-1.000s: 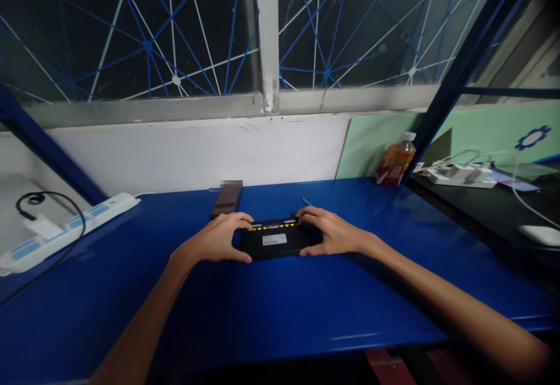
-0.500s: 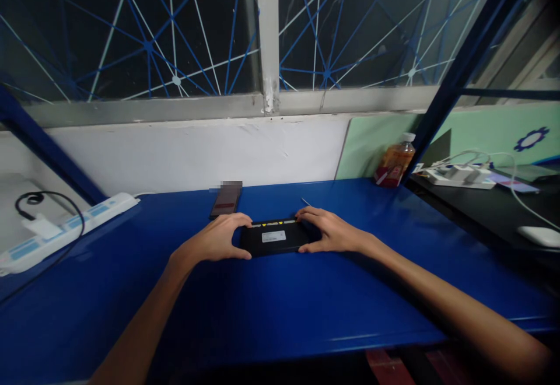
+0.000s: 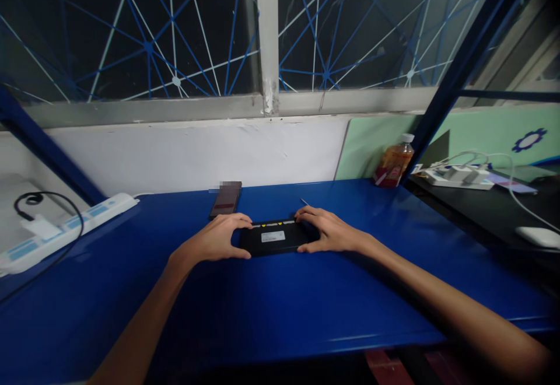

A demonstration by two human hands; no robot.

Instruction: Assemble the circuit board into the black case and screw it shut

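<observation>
Black box point(image 3: 262, 248), pale label point(image 3: 273, 236) up, yellow marks point(image 3: 280, 223) along far edge; on blue tabletop point(image 3: 280, 303).

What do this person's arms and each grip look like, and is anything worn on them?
The left grip and the right grip are bare human hands, with no gloves, rings or watch to be seen. The left forearm and right forearm are slim and uncovered: no sleeve shows in frame, nor any cable or marking on them.

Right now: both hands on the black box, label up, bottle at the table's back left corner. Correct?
Wrong corner: the head view shows the bottle at the back right of the table. The left hand and right hand are on the black box, label up.
</observation>
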